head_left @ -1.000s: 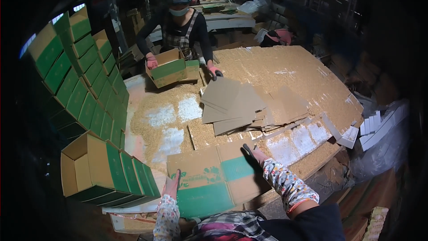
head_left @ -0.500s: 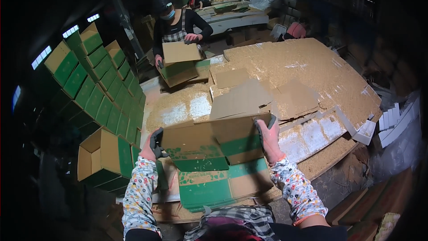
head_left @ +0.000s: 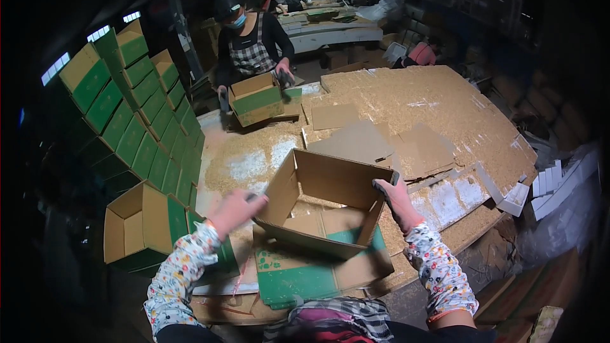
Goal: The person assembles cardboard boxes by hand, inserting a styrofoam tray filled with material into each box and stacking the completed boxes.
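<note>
An opened cardboard box (head_left: pixel 340 178), brown inside with its top and bottom open, is tilted in front of me. My right hand (head_left: pixel 398 200), in a pink glove with dark fingertips, grips the box's right corner, fingers closed over the wall. At the left wall is my left hand (head_left: pixel 236 211), gloved alike; motion smears its fingers, and whether they hold the edge or only touch it is unclear. Beneath the box lies a stack of flat green-and-brown cartons (head_left: pixel 295 279) at the table's near edge.
Green-and-brown boxes (head_left: pixel 121 130) rise in a tall stack at the left, with one open box (head_left: pixel 136 225) nearer me. Across the table (head_left: pixel 438 98), a masked co-worker (head_left: pixel 254 44) handles another box (head_left: pixel 256 98). Flat cardboard sheets (head_left: pixel 356 140) lie mid-table; white foam pieces (head_left: pixel 515 197) sit at right.
The folded carton between my hands has opened into a four-sided box and tilted. My left hand has shifted slightly right along it. The co-worker's box has turned, its opening now showing.
</note>
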A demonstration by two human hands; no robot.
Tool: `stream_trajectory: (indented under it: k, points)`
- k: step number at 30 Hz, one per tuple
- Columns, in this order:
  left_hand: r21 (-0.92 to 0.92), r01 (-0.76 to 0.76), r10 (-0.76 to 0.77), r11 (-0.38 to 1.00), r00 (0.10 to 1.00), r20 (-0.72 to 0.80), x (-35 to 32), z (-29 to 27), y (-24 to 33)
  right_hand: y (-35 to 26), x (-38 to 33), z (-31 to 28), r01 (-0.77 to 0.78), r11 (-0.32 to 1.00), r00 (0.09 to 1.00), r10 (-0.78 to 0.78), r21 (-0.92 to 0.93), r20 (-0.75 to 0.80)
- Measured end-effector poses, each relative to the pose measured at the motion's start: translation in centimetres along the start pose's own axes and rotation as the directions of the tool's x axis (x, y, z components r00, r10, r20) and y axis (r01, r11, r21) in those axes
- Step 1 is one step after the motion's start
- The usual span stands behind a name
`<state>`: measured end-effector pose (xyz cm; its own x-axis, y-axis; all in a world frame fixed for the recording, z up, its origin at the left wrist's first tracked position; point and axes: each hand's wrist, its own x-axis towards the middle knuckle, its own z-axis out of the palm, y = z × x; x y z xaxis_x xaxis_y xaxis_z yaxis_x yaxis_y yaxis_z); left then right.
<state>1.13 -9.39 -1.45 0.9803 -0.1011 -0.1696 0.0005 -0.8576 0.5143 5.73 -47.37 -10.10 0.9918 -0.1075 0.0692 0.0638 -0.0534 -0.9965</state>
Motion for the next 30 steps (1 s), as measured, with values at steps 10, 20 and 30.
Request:
stream_trajectory:
  k: [10, 20, 30]
  points:
    - [-0.175, -0.469, 0.470, 0.866, 0.644, 0.603, -6.4, 5.9, 2.8, 3.0, 0.7, 7.3, 0.236, 0.552, 0.964, -0.027, -0.800, 0.266]
    - [-0.673, -0.191, -0.178, 0.714, 0.881, -0.439, -5.9, 13.7, 0.1, -2.6, -1.7, 5.2, 0.892, 0.192, 0.440, -0.157, -0.409, 0.884]
    - [-0.812, 0.150, -0.024, 0.563, 0.986, 0.166, -4.4, 11.8, -3.3, 2.7, -4.1, 0.0, 0.185, 0.979, 0.780, -0.201, 0.088, 0.593]
